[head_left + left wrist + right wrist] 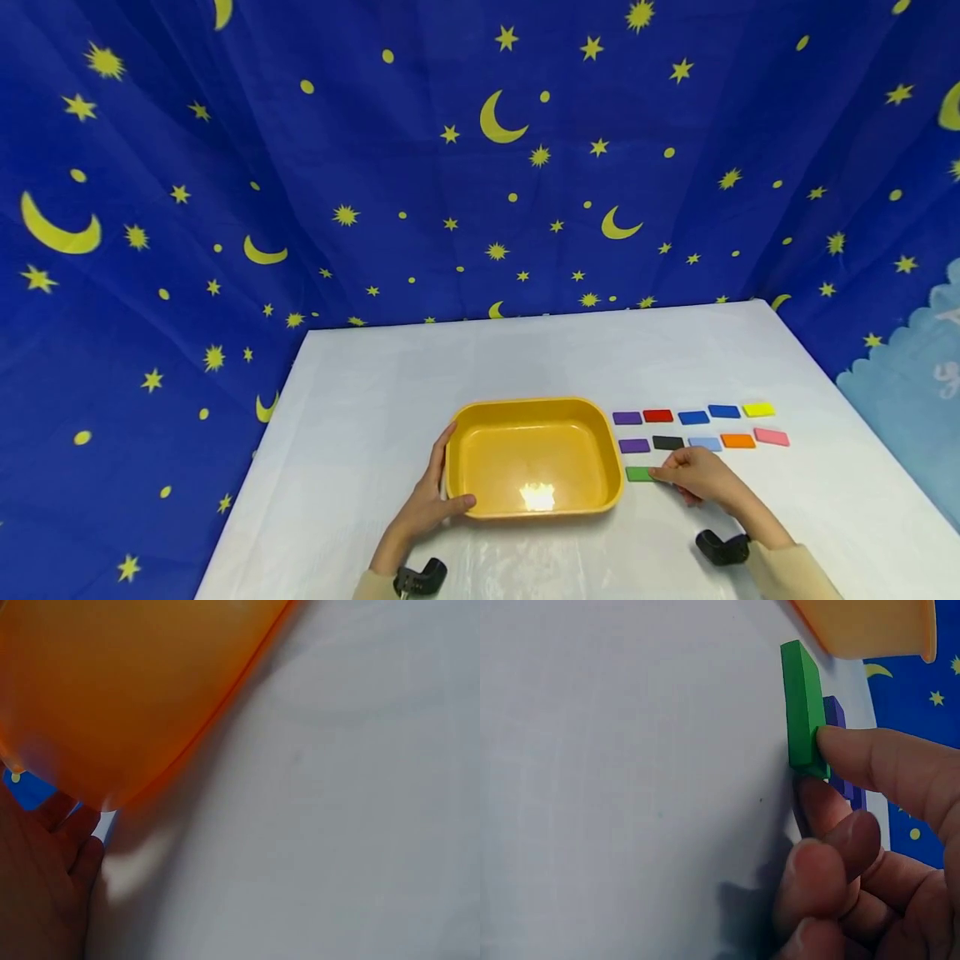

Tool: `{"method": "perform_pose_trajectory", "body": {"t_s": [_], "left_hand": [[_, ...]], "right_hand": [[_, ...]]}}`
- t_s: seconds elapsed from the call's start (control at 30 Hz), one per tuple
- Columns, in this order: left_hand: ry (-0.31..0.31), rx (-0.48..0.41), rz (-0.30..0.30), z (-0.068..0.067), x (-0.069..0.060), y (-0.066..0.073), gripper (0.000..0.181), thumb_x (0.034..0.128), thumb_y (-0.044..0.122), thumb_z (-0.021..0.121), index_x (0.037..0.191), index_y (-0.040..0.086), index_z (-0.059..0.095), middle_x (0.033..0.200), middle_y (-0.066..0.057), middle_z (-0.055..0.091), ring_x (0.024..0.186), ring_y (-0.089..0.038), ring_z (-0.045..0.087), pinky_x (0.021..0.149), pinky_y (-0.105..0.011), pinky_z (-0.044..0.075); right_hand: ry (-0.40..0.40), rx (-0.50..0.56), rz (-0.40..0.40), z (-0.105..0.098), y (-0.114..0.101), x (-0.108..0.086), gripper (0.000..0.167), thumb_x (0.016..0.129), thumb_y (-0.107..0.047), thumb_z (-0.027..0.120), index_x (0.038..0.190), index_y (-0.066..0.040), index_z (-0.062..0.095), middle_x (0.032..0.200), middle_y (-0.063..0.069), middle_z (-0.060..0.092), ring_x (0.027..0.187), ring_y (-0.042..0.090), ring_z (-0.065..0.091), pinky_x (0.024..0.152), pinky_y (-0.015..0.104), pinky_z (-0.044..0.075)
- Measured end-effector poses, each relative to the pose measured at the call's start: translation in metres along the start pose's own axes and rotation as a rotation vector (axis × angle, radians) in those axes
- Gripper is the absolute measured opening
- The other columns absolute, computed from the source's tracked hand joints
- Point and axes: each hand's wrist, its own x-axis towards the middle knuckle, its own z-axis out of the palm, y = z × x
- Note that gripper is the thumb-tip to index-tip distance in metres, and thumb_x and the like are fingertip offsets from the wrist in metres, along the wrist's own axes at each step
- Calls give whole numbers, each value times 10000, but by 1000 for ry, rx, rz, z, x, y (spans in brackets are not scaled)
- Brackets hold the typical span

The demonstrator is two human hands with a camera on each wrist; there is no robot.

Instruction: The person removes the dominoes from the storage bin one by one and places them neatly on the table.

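A yellow plastic bin [536, 408] stands on the table with nothing inside it. My left hand [429, 502] holds its left end, fingers along the outer wall and thumb at the front rim. That bin looks orange [127, 697] in the left wrist view, the hand's fingers at its lower corner. Just right of the bin, my right hand [701, 477] pinches the end of a green rectangular block [638, 474] between thumb and forefinger. In the right wrist view the block [802, 709] reaches out past the fingertips, the other fingers curled below it.
Behind the green block lie two rows of similar blocks, among them purple [634, 446], black [667, 442], red [657, 416], orange [738, 441], pink [772, 437] and yellow [759, 409]. A starry blue curtain [420, 167] borders the white table [375, 375].
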Motion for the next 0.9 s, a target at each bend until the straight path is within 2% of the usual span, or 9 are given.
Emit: {"method": "perform_pose_trajectory", "body": {"t_s": [0.23,0.4,0.6,0.9], "left_hand": [[-6,-14,-1,1,0,2,1019,763,218,771,1515,366,100,1570,-43,133,1384,-253,188,1064,-588,148],[-9,-29,17,0,0,1,1019,762,219,770,1519,353,99,1568,-52,140,1376,-255,208,1062,-575,156],[-13,-23,7,0,-1,-1,1017,764,231,772,1517,360,101,1569,-48,134,1377,-257,207,1060,-582,159],[-7,-24,2,-1,0,0,1019,762,231,771,1514,378,100,1573,-16,116,1390,-237,168,1068,-580,136]], "right_hand": [[19,-17,36,3,1,1,314,808,-360,740,761,-82,602,517,14,484,436,143,439,454,239,363],[27,-23,32,5,1,1,341,797,-385,745,762,-80,597,525,19,486,443,147,442,459,241,365],[26,-27,33,6,3,-2,338,801,-392,740,772,-86,598,535,17,492,450,142,436,455,234,337],[44,-21,47,6,2,-4,418,796,-493,709,773,-91,595,544,18,488,457,149,439,462,243,347]]}}
